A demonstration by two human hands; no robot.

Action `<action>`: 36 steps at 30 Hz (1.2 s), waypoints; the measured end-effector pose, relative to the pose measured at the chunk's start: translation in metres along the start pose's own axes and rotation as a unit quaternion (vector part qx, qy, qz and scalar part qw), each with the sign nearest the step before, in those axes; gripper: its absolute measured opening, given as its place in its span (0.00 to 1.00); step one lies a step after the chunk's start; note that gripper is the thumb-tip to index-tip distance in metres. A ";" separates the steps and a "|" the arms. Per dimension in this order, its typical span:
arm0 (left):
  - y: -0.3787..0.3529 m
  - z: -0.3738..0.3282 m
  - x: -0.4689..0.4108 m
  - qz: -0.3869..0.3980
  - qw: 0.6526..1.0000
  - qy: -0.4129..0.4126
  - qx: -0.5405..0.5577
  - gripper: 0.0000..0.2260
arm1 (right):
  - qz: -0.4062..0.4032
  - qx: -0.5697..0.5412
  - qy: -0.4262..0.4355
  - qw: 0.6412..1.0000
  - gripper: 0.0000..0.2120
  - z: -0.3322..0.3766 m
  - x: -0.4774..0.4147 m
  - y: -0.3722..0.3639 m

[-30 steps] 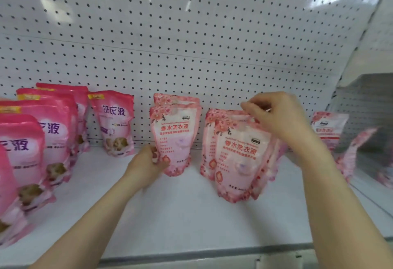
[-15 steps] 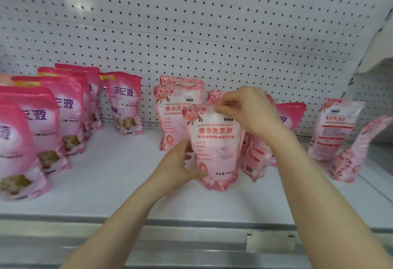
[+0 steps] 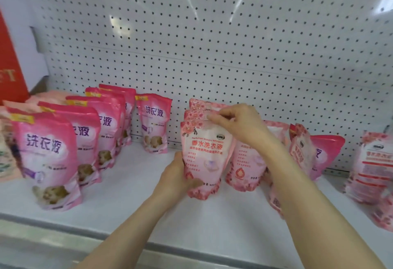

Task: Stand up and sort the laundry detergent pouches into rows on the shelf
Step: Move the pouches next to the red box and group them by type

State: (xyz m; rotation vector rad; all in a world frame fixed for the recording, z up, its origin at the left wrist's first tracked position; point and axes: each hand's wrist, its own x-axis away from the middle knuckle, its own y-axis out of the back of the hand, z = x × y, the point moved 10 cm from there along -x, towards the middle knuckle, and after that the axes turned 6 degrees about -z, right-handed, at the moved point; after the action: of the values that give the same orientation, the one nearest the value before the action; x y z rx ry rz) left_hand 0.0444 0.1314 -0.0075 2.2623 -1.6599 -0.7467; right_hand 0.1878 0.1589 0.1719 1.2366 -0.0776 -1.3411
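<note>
On the white shelf (image 3: 127,205), the left hand (image 3: 176,180) grips the lower left edge of an upright pale floral pouch (image 3: 205,156). Above it, the right hand (image 3: 240,125) pinches the pouch's top. Matching pouches (image 3: 196,107) stand just behind. Deep pink pouches (image 3: 46,151) line up left of the left hand, before the pegboard (image 3: 212,56).

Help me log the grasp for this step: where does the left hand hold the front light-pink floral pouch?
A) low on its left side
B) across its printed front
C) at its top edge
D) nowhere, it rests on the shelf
A: the left hand grips the front floral pouch low on its left side, while the right hand pinches at the top.
</note>
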 end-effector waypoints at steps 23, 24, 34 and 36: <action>-0.005 0.021 -0.012 0.082 0.996 -0.016 0.009 0.35 | 0.088 0.118 -0.053 0.988 0.16 -0.027 -0.060 -0.004; -0.005 0.022 -0.011 0.083 0.996 -0.015 0.013 0.36 | 0.047 0.111 -0.056 0.991 0.14 -0.028 -0.055 0.013; -0.004 0.021 -0.010 0.044 0.999 -0.011 0.003 0.31 | 0.036 0.179 -0.093 0.979 0.08 -0.062 0.020 0.050; -0.003 0.022 -0.010 0.041 0.999 -0.004 -0.006 0.30 | 0.022 0.172 -0.084 0.981 0.06 -0.056 0.028 0.055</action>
State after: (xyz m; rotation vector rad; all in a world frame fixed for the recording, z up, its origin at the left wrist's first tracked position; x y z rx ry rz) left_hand 0.0333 0.1437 -0.0246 2.1715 -1.7356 -0.7444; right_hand 0.2716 0.1591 0.1704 1.3957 -0.4712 -1.4312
